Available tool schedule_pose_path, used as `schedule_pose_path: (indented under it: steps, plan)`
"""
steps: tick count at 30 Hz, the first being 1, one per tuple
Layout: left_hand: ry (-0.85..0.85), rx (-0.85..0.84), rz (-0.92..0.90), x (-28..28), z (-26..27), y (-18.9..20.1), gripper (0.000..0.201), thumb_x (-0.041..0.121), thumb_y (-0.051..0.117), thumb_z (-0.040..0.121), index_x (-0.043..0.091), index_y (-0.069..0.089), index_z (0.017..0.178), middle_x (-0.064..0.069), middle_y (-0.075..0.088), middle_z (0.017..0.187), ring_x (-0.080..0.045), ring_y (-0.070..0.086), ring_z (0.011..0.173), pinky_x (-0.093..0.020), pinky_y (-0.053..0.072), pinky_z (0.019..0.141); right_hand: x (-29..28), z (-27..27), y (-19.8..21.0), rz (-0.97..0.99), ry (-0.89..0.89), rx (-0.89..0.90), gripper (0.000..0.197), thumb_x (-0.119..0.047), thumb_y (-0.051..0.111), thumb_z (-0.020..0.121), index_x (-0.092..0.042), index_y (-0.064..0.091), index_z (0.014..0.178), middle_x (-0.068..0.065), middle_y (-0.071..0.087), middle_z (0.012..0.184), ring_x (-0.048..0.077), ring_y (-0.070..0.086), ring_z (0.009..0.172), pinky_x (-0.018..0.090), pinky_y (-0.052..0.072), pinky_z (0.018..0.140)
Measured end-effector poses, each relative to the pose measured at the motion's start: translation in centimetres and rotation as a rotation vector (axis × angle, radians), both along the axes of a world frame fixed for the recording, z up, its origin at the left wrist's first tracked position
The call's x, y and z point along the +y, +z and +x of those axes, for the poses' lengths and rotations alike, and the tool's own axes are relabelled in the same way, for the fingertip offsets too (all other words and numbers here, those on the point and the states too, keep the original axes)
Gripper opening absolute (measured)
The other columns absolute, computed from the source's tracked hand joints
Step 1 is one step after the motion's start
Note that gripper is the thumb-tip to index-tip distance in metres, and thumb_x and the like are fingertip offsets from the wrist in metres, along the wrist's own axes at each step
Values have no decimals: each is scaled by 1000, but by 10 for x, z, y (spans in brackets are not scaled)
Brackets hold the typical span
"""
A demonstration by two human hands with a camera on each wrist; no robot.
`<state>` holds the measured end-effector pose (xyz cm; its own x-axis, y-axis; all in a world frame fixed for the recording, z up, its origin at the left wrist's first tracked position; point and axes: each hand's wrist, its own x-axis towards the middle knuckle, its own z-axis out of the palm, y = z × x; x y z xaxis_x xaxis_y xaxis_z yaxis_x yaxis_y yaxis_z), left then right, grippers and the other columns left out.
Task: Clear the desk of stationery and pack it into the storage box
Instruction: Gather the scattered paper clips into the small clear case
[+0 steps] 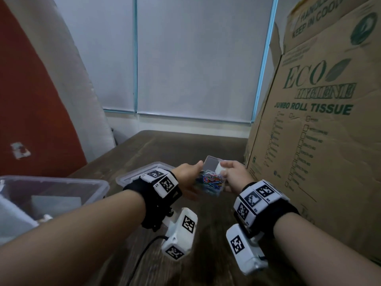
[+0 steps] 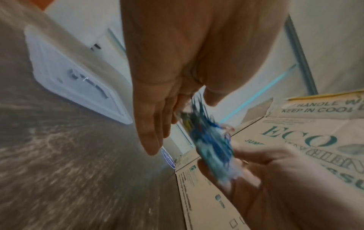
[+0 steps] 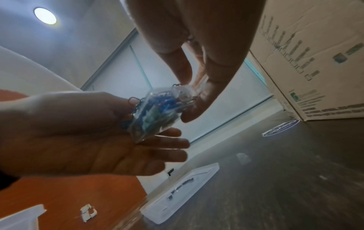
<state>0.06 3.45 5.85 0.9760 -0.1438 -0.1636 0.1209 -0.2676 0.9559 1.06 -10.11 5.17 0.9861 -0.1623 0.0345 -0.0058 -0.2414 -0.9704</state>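
Paper-clip case [image 1: 210, 179]: aloft over the surface [image 1: 206, 226], between both hands, unpacked.
Left hand [image 1: 188, 175]: thumb and near-straight fingers clasp the case from below.
Right hand [image 1: 235, 174]: curled fingers pinch its far end.
Storage box [image 1: 99, 183]: open, left, some items inside.
Remaining: probably case in, lid [image 1: 132, 176] on.

Green print on the cardboard box [image 1: 321, 141] at the right of the head view reads "ECO HYGIENE", with "JUMBO ROLL TISSUE" beneath. Its flap [image 1: 321, 21] at upper right shows "HANDLE" and "KEEP IN COOL", cut off by the frame edge. The checklist lines below are illegible, as is the round blue sticker [image 3: 280, 129] at middle right of the right wrist view.
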Motion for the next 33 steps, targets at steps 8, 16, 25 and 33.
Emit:
schedule_pose_path:
  steps: [8,16,25,33]
  plan:
    - [70,-148,199,3,-4,2,78,63,21,93,-1,49,128,-23,60,120,-34,66,81,-44,56,74,20,-10,5,14,102,0,40,1,50,89,-9,46,127,8,49,116,20,59,72,43,56,74]
    - [212,-103,178,19,2,8,73,57,48,87,-2,51,130,-22,56,130,-34,57,116,-35,47,95,41,-9,2,14,170,-20,35,-1,49,89,-11,50,122,10,53,122,26,63,90,46,56,77]
    - [144,-49,189,22,1,13,39,17,49,88,-3,57,120,-24,59,124,-35,61,112,-41,49,97,44,-12,5,-16,166,-24,42,5,48,87,-12,50,125,11,49,132,25,58,99,28,50,52]
    - [163,-89,-67,33,1,15,45,26,45,97,-6,51,128,-26,52,135,-30,57,110,-33,43,93,42,-16,12,139,215,67,47,14,36,88,-7,44,129,14,46,117,24,57,86,25,47,47]
